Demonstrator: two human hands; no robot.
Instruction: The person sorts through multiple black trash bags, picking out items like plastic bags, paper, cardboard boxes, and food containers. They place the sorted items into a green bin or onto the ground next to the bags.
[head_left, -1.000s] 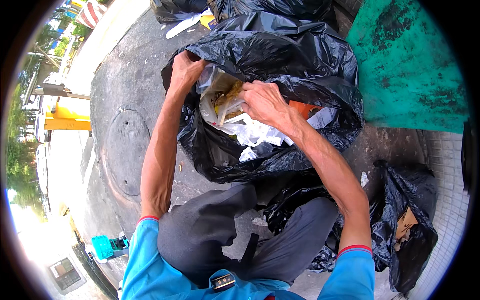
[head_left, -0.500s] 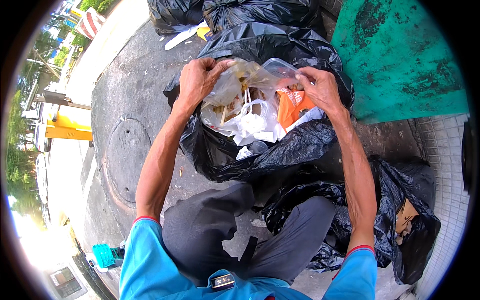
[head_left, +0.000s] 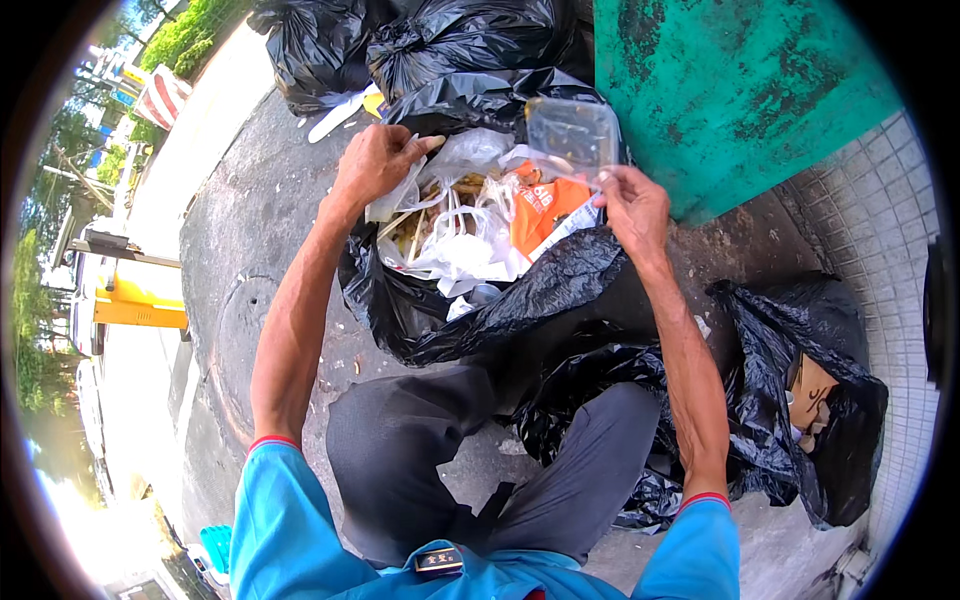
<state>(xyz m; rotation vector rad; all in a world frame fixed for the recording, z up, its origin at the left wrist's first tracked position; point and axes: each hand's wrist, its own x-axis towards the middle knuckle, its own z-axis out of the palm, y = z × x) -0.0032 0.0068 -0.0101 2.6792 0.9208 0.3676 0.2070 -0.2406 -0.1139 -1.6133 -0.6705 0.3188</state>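
A black garbage bag [head_left: 590, 275] lies spread wide in front of me, full of mixed rubbish. My right hand [head_left: 638, 208] pinches a clear rectangular plastic container [head_left: 572, 135] by its corner, raised over the bag's far right side. On the left, my left hand [head_left: 375, 168] is closed at a translucent plastic bag [head_left: 398, 198] by the rim; its fingertips are partly hidden. Between my hands lie an orange plastic bag [head_left: 537, 215], a crumpled white plastic bag [head_left: 462, 245], wooden chopsticks [head_left: 408, 215] and food scraps.
Tied black garbage bags [head_left: 470, 45] stand behind. A worn green panel [head_left: 740, 100] rises at the far right. Near my right knee, another open black bag [head_left: 840, 430] holds cardboard [head_left: 808, 390]. A white flat piece [head_left: 335, 118] lies on the grey ground.
The clear container has come up out of the rubbish in my right hand. The translucent bag has dropped lower beside my left hand. The view has shifted slightly.
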